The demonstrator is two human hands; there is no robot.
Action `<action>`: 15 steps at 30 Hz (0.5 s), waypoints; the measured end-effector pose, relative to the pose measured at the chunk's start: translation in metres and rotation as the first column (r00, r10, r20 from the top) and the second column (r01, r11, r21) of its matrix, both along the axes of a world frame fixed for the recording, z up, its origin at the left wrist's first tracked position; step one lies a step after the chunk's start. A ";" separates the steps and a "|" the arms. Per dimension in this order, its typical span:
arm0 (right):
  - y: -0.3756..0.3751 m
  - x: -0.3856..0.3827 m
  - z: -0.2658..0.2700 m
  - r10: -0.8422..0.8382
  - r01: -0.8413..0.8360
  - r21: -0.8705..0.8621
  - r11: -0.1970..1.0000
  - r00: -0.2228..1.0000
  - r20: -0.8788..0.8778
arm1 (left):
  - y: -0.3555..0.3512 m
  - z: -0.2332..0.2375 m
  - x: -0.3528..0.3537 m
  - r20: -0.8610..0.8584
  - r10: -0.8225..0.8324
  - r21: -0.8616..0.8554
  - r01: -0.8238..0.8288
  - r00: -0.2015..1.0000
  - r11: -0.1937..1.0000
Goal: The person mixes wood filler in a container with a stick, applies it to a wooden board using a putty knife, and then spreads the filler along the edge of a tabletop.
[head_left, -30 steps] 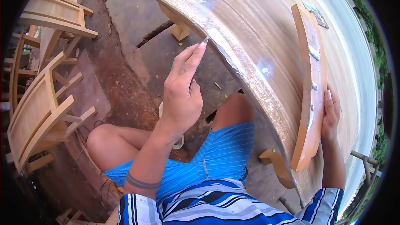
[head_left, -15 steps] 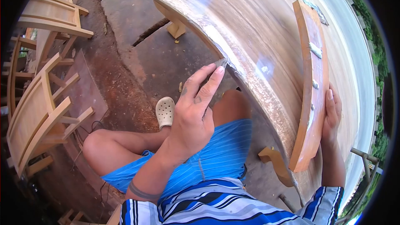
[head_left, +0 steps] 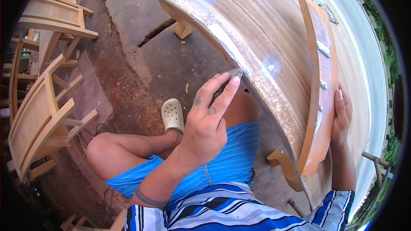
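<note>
My left hand (head_left: pixel 204 128) pinches a small grey, pointed scraper blade (head_left: pixel 236 73) between its fingers. The blade's tip touches the pale, rough edge of a large wooden tabletop (head_left: pixel 265 13), where a smear of white filler (head_left: pixel 224 40) runs along the rim. On the right, my right hand (head_left: pixel 342 117) grips a curved wooden board (head_left: pixel 305 162) by its outer side, thumb showing and the other fingers mostly hidden behind it. Several blobs of grey-white putty (head_left: pixel 323 49) sit on the board's face.
Light wooden chairs (head_left: pixel 43 115) lie at the left on the ground. Below the tabletop show curved wooden legs (head_left: pixel 284 171). My foot in a cream clog (head_left: pixel 173 113) rests on the dark floor slab. A flat patterned piece (head_left: pixel 323 7) lies beyond the board.
My left hand with the scraper blade has moved right and slightly down along the tabletop's edge. My right hand and the board are nearly unmoved.
</note>
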State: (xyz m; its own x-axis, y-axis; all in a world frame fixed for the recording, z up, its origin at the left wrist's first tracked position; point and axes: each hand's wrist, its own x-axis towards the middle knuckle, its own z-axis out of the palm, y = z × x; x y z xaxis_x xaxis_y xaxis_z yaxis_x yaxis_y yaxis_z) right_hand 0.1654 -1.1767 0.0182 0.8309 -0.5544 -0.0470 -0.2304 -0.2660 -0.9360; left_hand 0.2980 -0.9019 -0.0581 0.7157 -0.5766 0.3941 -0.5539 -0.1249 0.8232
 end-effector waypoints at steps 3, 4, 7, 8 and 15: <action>0.001 0.000 0.000 0.003 -0.003 0.000 1.000 1.000 0.003 | 0.000 -0.002 -0.002 0.027 -0.004 0.004 0.004 1.000 1.000; 0.000 0.000 -0.001 -0.003 0.003 -0.004 1.000 1.000 0.003 | 0.000 -0.003 -0.003 0.036 -0.006 0.004 0.006 0.999 1.000; -0.002 -0.001 -0.004 -0.025 0.025 -0.005 1.000 1.000 0.011 | 0.000 -0.004 -0.008 0.023 -0.050 -0.027 0.050 0.998 0.998; -0.002 -0.001 -0.004 -0.032 0.032 -0.004 0.999 0.999 0.015 | 0.003 -0.002 -0.010 -0.019 -0.109 -0.049 0.107 0.994 0.993; 0.001 0.003 0.001 0.001 -0.001 -0.020 1.000 1.000 -0.003 | 0.030 0.015 -0.008 -0.666 -0.201 -0.272 0.017 0.718 0.962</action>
State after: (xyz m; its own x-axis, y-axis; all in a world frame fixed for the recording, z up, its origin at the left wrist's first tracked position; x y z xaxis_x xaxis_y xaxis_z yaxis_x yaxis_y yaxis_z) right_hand 0.1683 -1.1761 0.0188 0.8313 -0.5544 -0.0385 -0.2330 -0.2849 -0.9298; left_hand 0.2895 -0.8719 -0.0433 0.7784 -0.6260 -0.0463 0.1728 0.1427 0.9746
